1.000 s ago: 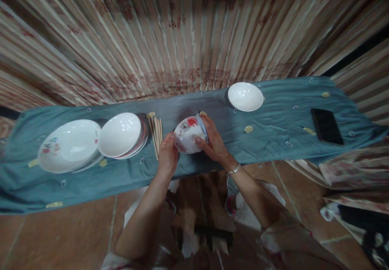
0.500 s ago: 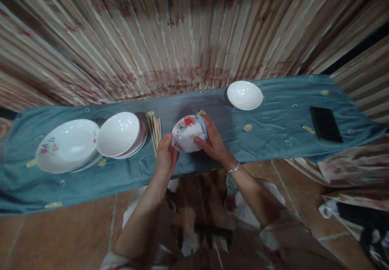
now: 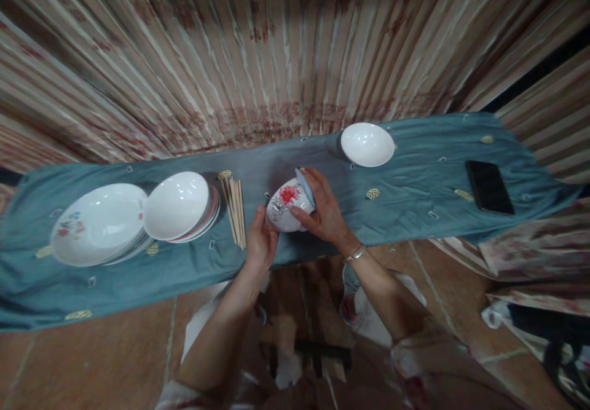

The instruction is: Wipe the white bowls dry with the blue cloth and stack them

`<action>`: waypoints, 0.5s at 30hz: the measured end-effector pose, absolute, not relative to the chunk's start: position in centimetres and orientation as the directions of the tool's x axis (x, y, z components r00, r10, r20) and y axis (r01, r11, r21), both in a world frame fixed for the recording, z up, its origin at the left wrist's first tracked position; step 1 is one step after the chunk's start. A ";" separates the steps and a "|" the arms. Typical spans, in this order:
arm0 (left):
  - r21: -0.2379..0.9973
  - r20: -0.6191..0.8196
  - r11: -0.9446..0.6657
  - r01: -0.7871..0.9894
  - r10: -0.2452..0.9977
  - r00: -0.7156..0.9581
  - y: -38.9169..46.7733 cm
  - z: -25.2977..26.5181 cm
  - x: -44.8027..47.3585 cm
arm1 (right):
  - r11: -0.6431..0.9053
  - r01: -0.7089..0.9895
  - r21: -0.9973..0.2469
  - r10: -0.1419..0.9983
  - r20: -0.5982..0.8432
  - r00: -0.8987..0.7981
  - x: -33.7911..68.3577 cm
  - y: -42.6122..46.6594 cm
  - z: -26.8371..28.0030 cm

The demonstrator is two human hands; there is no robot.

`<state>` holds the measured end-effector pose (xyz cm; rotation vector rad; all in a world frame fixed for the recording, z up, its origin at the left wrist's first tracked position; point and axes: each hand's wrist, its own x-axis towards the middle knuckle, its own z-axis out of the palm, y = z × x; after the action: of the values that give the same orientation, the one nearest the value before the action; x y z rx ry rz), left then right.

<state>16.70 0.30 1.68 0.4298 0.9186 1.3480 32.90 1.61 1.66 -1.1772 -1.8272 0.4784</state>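
A white bowl [image 3: 286,206] with a red flower on its outside is tilted between my two hands, above the table's front half. My left hand [image 3: 260,238] grips its lower left side, thumb up along the wall. My right hand [image 3: 322,210] pinches the right side, with a pale blue cloth [image 3: 305,187] between the fingers and the rim. The inside of this bowl is turned away from view. Just left of my left hand lie several wooden chopsticks [image 3: 237,213] on the tablecloth.
A stack of bowls [image 3: 177,206] and a stack of larger floral plates [image 3: 99,222] stand on the left of the teal tablecloth [image 3: 184,281]. One white bowl [image 3: 367,144] sits at the back right, and a black phone [image 3: 488,187] lies far right. A pleated curtain [image 3: 286,47] hangs behind.
The bowl has turned in my hands, tipping more upright and showing more of the red flower. My left hand has shifted slightly right, uncovering the chopsticks' lower ends.
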 end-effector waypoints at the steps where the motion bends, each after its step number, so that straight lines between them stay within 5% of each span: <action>1: 0.740 -0.316 0.219 -0.635 0.948 -0.042 0.2 1.7 16.8 | 0.478 0.533 -0.698 0.867 0.471 -0.161 32.9 1.6 1.8; 15: 0.841 -0.195 0.144 -0.521 0.980 -0.045 0.1 2.1 16.2 | 0.488 0.576 -0.656 0.859 0.478 -0.183 33.0 1.4 2.1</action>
<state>16.17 0.11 2.07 0.6342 0.9463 1.3558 32.98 1.37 2.08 -1.1952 -1.8778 0.4167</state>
